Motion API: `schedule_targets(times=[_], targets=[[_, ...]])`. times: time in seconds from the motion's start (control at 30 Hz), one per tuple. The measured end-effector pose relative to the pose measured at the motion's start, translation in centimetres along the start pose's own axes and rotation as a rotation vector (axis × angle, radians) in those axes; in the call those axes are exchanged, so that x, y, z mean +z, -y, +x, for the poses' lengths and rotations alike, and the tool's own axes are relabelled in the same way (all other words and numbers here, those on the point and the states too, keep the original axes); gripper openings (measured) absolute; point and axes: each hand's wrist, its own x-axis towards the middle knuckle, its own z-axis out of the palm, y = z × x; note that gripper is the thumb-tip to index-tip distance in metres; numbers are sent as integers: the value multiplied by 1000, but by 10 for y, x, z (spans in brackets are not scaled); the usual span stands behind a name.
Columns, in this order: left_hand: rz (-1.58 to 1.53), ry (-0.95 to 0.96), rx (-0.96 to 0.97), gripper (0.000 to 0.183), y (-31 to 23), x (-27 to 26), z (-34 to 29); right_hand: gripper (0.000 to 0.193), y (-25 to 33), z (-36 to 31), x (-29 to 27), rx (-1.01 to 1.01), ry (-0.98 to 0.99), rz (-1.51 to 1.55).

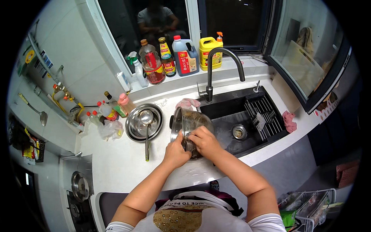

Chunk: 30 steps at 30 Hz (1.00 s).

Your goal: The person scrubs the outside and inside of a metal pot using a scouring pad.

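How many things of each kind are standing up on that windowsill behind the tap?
Clear plastic bottle with orange cap and red label: 1
Small dark sauce bottle with yellow label: 1
Grey jug with red cap: 1
Yellow pump jug: 1
White spray bottle with green trigger: 1
Total: 5

A white kitchen counter (116,162) holds a steel bowl (135,133) with a ladle (147,127) at nine o'clock. At twelve o'clock, sauce bottles (162,58) and a yellow detergent jug (208,48) line the windowsill behind a dark curved tap (222,58). A pink cloth (289,121) lies at three o'clock beside the black sink (232,104).
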Motion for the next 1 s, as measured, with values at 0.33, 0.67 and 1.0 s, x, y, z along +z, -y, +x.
schedule_targets(times=[0.33, 0.67, 1.0], targets=[[23, -9, 25, 86, -1, 4, -1, 19, -17, -2, 14, 94, -146, -3], [-90, -9, -31, 82, 8, -3, 4, 13, -13, 7, 28, 214, -150, -5], [-91, -104, 15, 78, 15, 1, 11, 9, -25, 15, 33, 256, -151, 22]])
